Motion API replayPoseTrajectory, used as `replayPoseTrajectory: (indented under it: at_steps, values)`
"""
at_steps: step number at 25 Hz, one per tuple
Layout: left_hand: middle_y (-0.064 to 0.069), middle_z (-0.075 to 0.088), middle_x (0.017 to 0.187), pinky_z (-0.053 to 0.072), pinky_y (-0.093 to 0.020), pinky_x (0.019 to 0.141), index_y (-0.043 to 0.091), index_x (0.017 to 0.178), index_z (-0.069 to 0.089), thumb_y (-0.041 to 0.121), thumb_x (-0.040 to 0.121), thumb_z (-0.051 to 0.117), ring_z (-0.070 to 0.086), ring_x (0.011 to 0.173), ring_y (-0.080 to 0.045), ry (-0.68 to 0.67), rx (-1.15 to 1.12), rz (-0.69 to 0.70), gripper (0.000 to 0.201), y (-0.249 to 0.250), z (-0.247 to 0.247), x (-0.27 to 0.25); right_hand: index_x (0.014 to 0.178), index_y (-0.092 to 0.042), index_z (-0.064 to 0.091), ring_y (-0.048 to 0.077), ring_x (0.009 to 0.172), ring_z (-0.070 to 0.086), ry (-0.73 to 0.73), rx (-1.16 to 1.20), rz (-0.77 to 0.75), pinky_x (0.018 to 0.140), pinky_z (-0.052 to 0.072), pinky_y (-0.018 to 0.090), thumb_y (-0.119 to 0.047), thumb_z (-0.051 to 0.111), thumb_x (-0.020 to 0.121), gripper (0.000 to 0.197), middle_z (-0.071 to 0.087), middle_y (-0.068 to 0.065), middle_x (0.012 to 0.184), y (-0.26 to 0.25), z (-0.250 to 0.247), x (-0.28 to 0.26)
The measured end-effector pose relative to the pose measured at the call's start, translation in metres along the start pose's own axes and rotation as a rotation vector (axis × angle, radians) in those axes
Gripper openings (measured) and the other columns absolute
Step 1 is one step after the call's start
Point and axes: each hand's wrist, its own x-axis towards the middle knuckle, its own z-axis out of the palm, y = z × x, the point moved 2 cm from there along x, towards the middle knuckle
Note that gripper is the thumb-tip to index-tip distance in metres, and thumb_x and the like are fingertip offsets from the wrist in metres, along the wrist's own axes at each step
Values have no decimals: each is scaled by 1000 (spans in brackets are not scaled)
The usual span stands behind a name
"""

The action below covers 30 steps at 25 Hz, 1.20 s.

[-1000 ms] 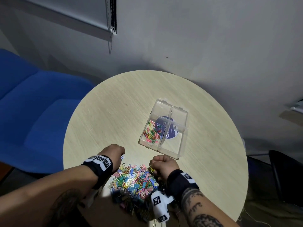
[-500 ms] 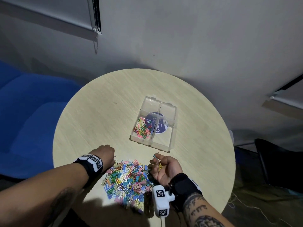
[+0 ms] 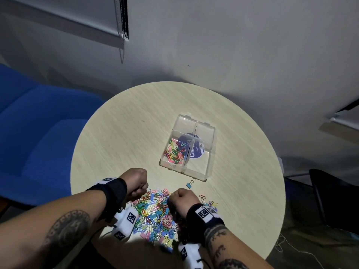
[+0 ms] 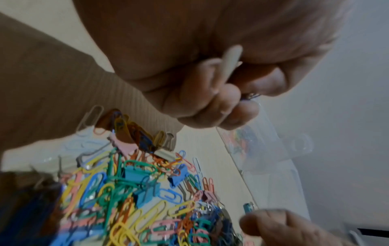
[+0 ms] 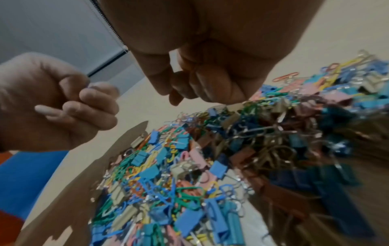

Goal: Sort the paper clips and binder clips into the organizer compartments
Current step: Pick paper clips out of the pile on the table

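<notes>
A clear four-compartment organizer [image 3: 210, 133] stands on the round table, with coloured paper clips [image 3: 174, 153] in its near-left compartment. A mixed pile of paper clips and binder clips [image 3: 155, 216] lies at the near edge. One blue binder clip [image 3: 189, 185] lies alone between the pile and the organizer. My left hand [image 3: 142, 188] hovers at the pile's far-left edge, its fingers curled, pinching a small clip [image 4: 250, 96] at the fingertips. My right hand [image 3: 180, 197] is a palm-down fist over the pile's right part [image 5: 200, 93]. I see nothing in it.
The light wooden table [image 3: 126, 133] has bare surface to the left of and behind the organizer. A blue sofa [image 3: 38, 123] stands to the left of the table. A dark chair [image 3: 334, 200] stands to its right. A grey wall rises behind.
My right hand has turned from palm up with clips in it to palm down over the pile. A blue binder clip now lies near the organizer. My left hand has barely moved.
</notes>
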Motion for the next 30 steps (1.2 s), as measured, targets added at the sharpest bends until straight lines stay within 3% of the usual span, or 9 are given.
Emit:
replayPoseTrajectory:
  at_steps: [5,10,13,16,19,22,25,27,30]
  values:
    - [-10,34,48,12,-10,47,15,69,35,-2,43,31,24,44,-9,-89,-237,41,31,-1,8,-9,102,-22,70,18,85,67,-61,-278,-151,79,53,25,-26,56,90,19,72,-2,98,-24,17,-2]
    - [-13,39,53,6,-25,49,16,72,37,12,21,42,26,44,-12,-97,-255,88,51,-11,-3,-14,111,-26,69,29,104,63,-80,-714,-292,91,52,34,-18,59,88,26,67,5,114,-39,36,5]
    - [-14,49,57,13,-24,45,14,76,39,0,44,43,37,45,-17,-87,-248,74,35,-17,-11,-15,112,-18,69,31,106,61,-36,-868,-349,86,52,36,-11,62,86,27,63,9,112,-38,41,14]
    - [-9,54,57,21,-19,41,14,76,45,13,86,61,39,43,-16,-66,-172,44,19,-29,-14,-9,111,-16,65,31,104,61,-45,-827,-360,81,50,35,-17,58,90,22,61,9,110,-35,43,16]
    - [-1,58,58,31,-26,46,14,80,55,27,92,61,44,48,-18,-14,171,98,18,-39,-8,-3,97,-18,63,26,90,63,8,-576,-318,75,50,32,-29,48,94,18,65,6,100,-32,30,16]
    - [8,70,82,46,-24,66,24,88,70,30,84,62,63,76,-14,38,724,232,11,-30,1,-5,86,-8,68,30,83,65,-22,-111,-34,74,51,36,-17,58,83,14,68,17,95,-26,5,19]
    - [5,66,111,44,-23,84,30,113,70,31,87,61,61,105,-17,-44,1125,339,28,-19,21,-4,50,-6,47,24,48,30,-69,445,140,46,25,30,-19,51,48,14,47,18,57,-10,-12,6]
    - [2,62,121,47,-28,91,32,126,64,33,88,63,59,113,-21,-80,1236,356,38,-20,32,1,56,-15,32,16,51,10,-107,860,233,47,8,22,-25,45,61,17,30,7,50,7,-13,-2]
    - [2,59,125,49,-33,94,36,130,60,37,88,64,59,115,-23,-85,1311,340,43,-24,45,6,60,-18,34,12,44,14,-129,1056,247,39,11,12,-27,46,82,27,32,4,58,23,-13,-16]
